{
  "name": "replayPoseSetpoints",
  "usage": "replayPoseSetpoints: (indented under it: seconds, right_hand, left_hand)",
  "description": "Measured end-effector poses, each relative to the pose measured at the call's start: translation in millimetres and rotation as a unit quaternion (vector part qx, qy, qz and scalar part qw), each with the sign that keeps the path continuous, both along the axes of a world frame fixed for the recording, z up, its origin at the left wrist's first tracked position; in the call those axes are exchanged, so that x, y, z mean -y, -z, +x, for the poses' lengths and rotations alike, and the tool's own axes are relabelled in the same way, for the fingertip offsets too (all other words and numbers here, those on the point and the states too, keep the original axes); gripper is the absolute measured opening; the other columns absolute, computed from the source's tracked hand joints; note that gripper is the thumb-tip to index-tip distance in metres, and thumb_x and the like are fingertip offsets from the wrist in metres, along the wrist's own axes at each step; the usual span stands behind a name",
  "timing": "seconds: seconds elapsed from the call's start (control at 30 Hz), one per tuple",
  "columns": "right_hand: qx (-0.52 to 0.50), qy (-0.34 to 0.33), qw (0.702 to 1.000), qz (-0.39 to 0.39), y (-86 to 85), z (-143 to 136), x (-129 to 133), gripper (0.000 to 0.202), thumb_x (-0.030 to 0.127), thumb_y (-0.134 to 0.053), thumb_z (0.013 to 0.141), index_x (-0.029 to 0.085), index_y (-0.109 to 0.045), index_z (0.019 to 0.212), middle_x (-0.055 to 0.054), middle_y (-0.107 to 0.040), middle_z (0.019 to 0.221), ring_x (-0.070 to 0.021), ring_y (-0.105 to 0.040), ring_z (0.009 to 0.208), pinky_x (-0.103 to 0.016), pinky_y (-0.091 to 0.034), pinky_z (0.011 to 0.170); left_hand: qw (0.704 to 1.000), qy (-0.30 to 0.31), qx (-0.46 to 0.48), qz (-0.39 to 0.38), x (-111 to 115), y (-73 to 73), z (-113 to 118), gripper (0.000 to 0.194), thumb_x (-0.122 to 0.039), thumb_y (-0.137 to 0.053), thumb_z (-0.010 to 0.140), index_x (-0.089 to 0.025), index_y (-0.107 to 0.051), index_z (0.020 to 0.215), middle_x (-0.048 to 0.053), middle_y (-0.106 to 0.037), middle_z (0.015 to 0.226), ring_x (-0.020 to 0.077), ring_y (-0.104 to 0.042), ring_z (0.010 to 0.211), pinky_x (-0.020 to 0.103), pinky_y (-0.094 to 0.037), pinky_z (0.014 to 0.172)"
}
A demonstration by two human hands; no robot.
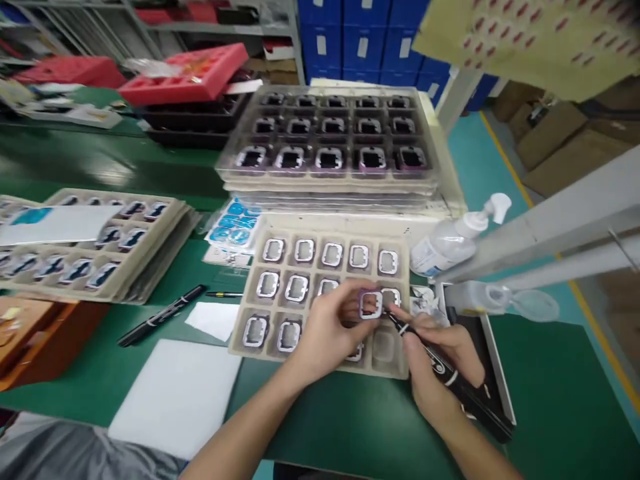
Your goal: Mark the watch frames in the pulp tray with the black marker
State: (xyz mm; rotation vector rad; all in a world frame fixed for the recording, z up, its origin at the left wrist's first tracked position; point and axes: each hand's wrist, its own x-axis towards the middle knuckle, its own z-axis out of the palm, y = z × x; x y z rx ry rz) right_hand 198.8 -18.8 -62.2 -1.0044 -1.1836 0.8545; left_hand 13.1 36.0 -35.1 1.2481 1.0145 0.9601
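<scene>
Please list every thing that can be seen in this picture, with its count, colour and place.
small frame: one, silver and purple, held in the left fingers.
marker pen: one, black, in the right hand, tip at the frame.
beige tray: one, under the hands, most pockets filled.
clear tray stack: one, behind the beige tray.
pump bottle: one, clear with white pump, right of the trays.
second marker: one, black, lying on the green table.
white sheet: one, near left.
red tray: one, far left.
left hand: one.
right hand: one.
</scene>
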Motion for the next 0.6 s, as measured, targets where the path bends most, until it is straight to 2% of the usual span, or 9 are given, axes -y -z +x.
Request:
replayPoseSetpoints:
  seconds: [0.13,0.2,0.3,0.4,0.5,0.6]
  right_hand:
    - [0.031,-0.004,0.999,0.023,-7.0,-7.3,-3.7,0.015,0.011,-0.068,0.103,0.021,-0.058,0.099,0.000,-0.059,0.083,-0.0266,-0.081,0.108,-0.049,-0.068,0.107]
    - [0.050,0.000,0.999,0.006,-8.0,-8.0,-5.5,0.020,0.014,-0.066,0.104,0.021,-0.056,0.089,-0.001,-0.056,0.079,-0.0282,-0.081,0.111,-0.046,-0.069,0.106]
    - [0.031,0.031,0.999,0.031,-10.4,-9.7,-8.5,0.014,0.012,-0.068,0.104,0.021,-0.058,0.097,-0.002,-0.061,0.084,-0.0291,-0.081,0.116,-0.045,-0.068,0.107]
    - [0.054,0.018,0.997,0.048,-14.6,-10.0,-11.7,0.018,0.009,-0.066,0.102,0.020,-0.058,0.091,0.000,-0.063,0.081,-0.0243,-0.083,0.102,-0.043,-0.069,0.104]
    - [0.121,-0.004,0.992,0.039,-16.8,-8.7,-14.2,0.026,0.007,-0.064,0.102,0.020,-0.058,0.081,0.000,-0.057,0.074,-0.0188,-0.078,0.084,-0.040,-0.070,0.098]
    - [0.116,0.027,0.986,0.115,-14.9,-9.3,-16.2,0.023,-0.002,-0.068,0.096,0.020,-0.064,0.098,0.001,-0.062,0.079,-0.0159,-0.070,0.075,-0.046,-0.071,0.098]
  left_hand:
    - [1.000,0.016,-0.018,0.000,3.2,-4.2,0.2,0.042,-0.013,-0.083,0.094,-0.018,-0.069,0.134,0.008,-0.081,0.115,0.0212,-0.081,0.112,0.029,-0.067,0.099]
    - [0.999,0.021,-0.029,0.004,4.8,-6.2,0.8,0.042,-0.013,-0.082,0.095,-0.018,-0.069,0.134,0.007,-0.082,0.115,0.0212,-0.081,0.112,0.028,-0.068,0.099]
    - [0.998,0.029,-0.050,0.019,5.7,-6.7,1.1,0.041,-0.012,-0.081,0.096,-0.019,-0.070,0.135,0.007,-0.082,0.119,0.0209,-0.081,0.113,0.027,-0.067,0.100]
    - [0.995,0.034,-0.079,0.041,5.6,-4.9,0.0,0.041,-0.012,-0.079,0.097,-0.020,-0.070,0.136,0.006,-0.083,0.119,0.0194,-0.082,0.111,0.024,-0.065,0.099]
    - [0.991,0.028,-0.107,0.074,6.1,-1.7,-1.5,0.042,-0.011,-0.078,0.097,-0.022,-0.072,0.138,0.004,-0.083,0.116,0.0173,-0.082,0.107,0.021,-0.065,0.094]
    - [0.981,0.018,-0.143,0.134,7.1,2.2,-2.2,0.045,-0.010,-0.076,0.098,-0.023,-0.073,0.141,0.003,-0.083,0.112,0.0147,-0.081,0.097,0.018,-0.065,0.087]
